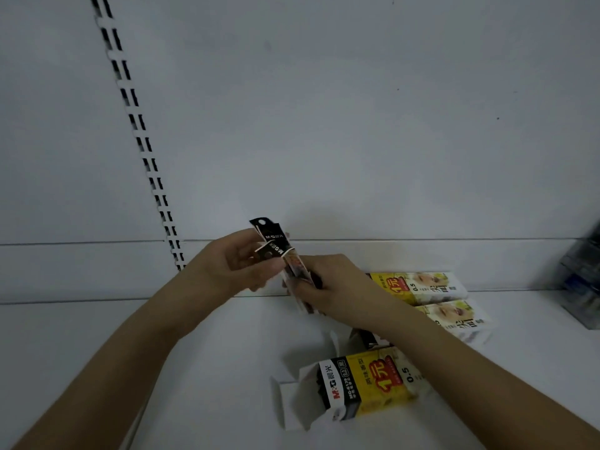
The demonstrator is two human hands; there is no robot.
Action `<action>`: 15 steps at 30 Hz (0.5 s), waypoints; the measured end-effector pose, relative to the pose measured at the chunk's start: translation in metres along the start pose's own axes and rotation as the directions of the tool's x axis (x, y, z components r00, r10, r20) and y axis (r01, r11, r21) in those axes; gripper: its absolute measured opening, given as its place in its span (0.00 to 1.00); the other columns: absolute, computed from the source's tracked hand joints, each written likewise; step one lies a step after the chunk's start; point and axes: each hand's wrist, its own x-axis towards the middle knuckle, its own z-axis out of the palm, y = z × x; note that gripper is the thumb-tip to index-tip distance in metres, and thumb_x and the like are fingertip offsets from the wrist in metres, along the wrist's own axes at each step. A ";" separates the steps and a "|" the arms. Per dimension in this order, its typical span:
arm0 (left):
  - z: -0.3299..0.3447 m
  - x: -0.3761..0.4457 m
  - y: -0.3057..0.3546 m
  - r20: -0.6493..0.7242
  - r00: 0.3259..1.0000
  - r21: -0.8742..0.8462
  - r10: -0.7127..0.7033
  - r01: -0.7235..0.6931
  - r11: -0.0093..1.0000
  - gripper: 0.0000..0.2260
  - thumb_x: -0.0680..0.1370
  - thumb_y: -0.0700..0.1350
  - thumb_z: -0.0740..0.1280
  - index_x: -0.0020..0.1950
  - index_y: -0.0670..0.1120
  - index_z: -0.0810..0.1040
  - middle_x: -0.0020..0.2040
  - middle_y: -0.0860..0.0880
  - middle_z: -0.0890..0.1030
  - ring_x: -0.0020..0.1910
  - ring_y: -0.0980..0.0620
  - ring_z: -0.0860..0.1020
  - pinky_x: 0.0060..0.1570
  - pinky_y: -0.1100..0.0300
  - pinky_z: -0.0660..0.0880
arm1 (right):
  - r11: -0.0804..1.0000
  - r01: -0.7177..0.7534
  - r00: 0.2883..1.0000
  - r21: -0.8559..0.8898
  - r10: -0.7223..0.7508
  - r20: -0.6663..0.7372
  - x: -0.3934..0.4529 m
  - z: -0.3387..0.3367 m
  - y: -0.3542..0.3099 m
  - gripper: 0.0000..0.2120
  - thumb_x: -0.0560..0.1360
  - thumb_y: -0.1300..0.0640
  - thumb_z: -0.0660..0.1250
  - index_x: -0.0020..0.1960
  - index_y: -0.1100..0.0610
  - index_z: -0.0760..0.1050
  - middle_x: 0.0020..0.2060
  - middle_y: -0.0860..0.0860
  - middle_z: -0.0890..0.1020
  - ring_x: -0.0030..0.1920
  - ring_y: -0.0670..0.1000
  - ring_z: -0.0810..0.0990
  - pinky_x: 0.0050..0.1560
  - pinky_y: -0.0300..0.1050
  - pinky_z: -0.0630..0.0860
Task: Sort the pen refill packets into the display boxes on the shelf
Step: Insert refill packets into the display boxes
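Nearest the camera, at about 5 o'clock on the white shelf [97,336], lies an opened yellow display box [367,384] on its side, its white flaps spread toward 9 o'clock and dark refill packets showing in its mouth. Beyond it, toward 2 o'clock, two closed yellow boxes [418,287] lie side by side, touching. Above the shelf's middle both hands meet on a small bunch of pen refill packets [285,254] with black header cards. The left hand [233,264] has its fingers and thumb curled round the upper ends, near the headers. The right hand [334,284] wraps the lower ends, fingers curled round them. How many packets are in the bunch is hard to tell, perhaps three. A slotted upright strip [143,141] runs down the back panel at 10 o'clock, and a blurred clear container [581,280] stands at 3 o'clock.
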 end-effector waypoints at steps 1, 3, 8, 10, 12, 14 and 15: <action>0.000 0.001 -0.002 -0.014 0.999 0.062 0.030 -0.029 0.998 0.18 0.70 0.51 0.75 0.59 0.50 0.81 0.45 0.50 0.85 0.41 0.54 0.81 0.44 0.61 0.79 | 0.997 -0.005 1.000 0.077 0.003 0.030 -0.002 -0.002 0.000 0.11 0.81 0.52 0.60 0.43 0.54 0.75 0.32 0.49 0.79 0.30 0.43 0.76 0.32 0.37 0.71; 0.001 0.005 -0.007 -0.010 0.998 0.191 0.067 -0.064 0.979 0.22 0.66 0.59 0.78 0.56 0.51 0.81 0.50 0.42 0.82 0.46 0.41 0.80 0.50 0.45 0.80 | 0.990 -0.063 0.991 0.127 0.047 0.125 -0.006 -0.002 0.000 0.14 0.82 0.48 0.59 0.41 0.48 0.78 0.31 0.46 0.78 0.30 0.41 0.74 0.32 0.32 0.68; 0.015 0.012 -0.025 0.028 0.996 0.273 0.087 -0.092 0.958 0.18 0.69 0.59 0.74 0.55 0.53 0.82 0.51 0.49 0.83 0.48 0.42 0.82 0.51 0.40 0.78 | 0.977 -0.188 0.958 0.101 0.160 0.239 -0.011 0.008 0.008 0.13 0.78 0.46 0.65 0.47 0.54 0.80 0.37 0.46 0.83 0.37 0.43 0.81 0.40 0.37 0.76; 0.020 0.013 -0.031 0.050 0.997 0.235 0.064 -0.074 0.969 0.15 0.71 0.56 0.75 0.55 0.51 0.82 0.49 0.50 0.85 0.48 0.47 0.83 0.53 0.47 0.80 | 0.982 -0.158 0.967 0.102 0.133 0.218 -0.012 0.009 0.005 0.07 0.78 0.48 0.66 0.43 0.49 0.77 0.34 0.40 0.80 0.36 0.37 0.79 0.38 0.30 0.72; 0.024 0.013 -0.036 0.068 0.995 0.234 0.070 -0.084 0.968 0.09 0.74 0.50 0.73 0.53 0.51 0.82 0.47 0.54 0.85 0.47 0.56 0.83 0.50 0.62 0.79 | 0.991 -0.125 0.962 0.041 0.111 0.250 -0.011 0.010 0.000 0.03 0.77 0.48 0.68 0.45 0.45 0.77 0.34 0.38 0.77 0.35 0.33 0.76 0.37 0.28 0.68; 0.023 0.011 -0.042 0.014 0.996 0.294 0.088 -0.088 0.952 0.03 0.77 0.46 0.70 0.48 0.53 0.83 0.43 0.58 0.85 0.42 0.62 0.82 0.43 0.70 0.76 | 0.991 -0.131 0.950 -0.031 0.134 0.283 -0.016 0.010 0.001 0.08 0.75 0.44 0.70 0.48 0.48 0.80 0.36 0.39 0.78 0.36 0.35 0.75 0.37 0.30 0.67; 0.020 0.009 -0.045 -0.032 0.996 0.296 0.079 -0.066 0.953 0.04 0.78 0.46 0.69 0.46 0.54 0.82 0.40 0.59 0.84 0.38 0.63 0.80 0.38 0.72 0.74 | 0.988 -0.147 0.953 -0.047 0.154 0.261 -0.021 0.004 0.002 0.11 0.73 0.43 0.70 0.51 0.48 0.81 0.39 0.39 0.79 0.38 0.36 0.76 0.38 0.31 0.68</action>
